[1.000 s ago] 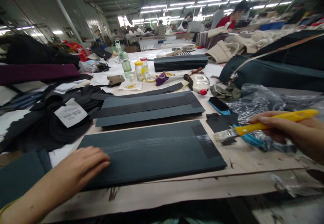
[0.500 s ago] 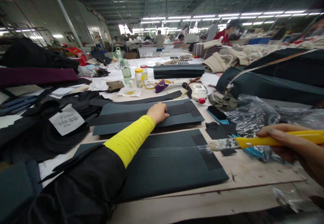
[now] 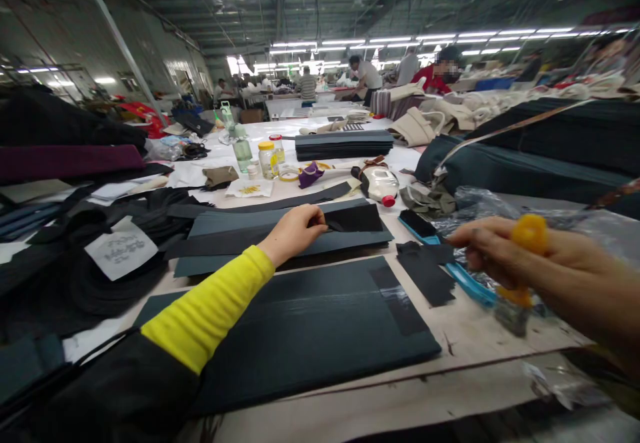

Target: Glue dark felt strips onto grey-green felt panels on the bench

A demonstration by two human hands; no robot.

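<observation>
My left hand (image 3: 295, 233), in a yellow cuff, pinches a black fabric strip (image 3: 355, 217). The strip bows up from a stack of dark blue-green panels (image 3: 220, 221). Closer to me lies another blue-green panel (image 3: 320, 329), a wet, shiny streak running across it onto a black patch (image 3: 400, 299) at its right end. My right hand (image 3: 540, 263) is closed round a yellow-handled paintbrush (image 3: 531, 235), its blurred head hanging downward. The right fingertips are beside small black fabric pieces (image 3: 427, 269); I cannot tell whether they touch.
A blue dustpan brush (image 3: 420, 224) and crinkled clear plastic (image 3: 480, 206) lie to the right. Behind the stack stand a red-capped bottle (image 3: 379, 183), jars (image 3: 269, 161) and another panel stack (image 3: 345, 146). Black fabric (image 3: 115, 256) is heaped left. People work farther back.
My right hand has drawn the paintbrush off the panel and turned its head down, reaching toward the black pieces. My left hand has shifted slightly left and raised the strip.
</observation>
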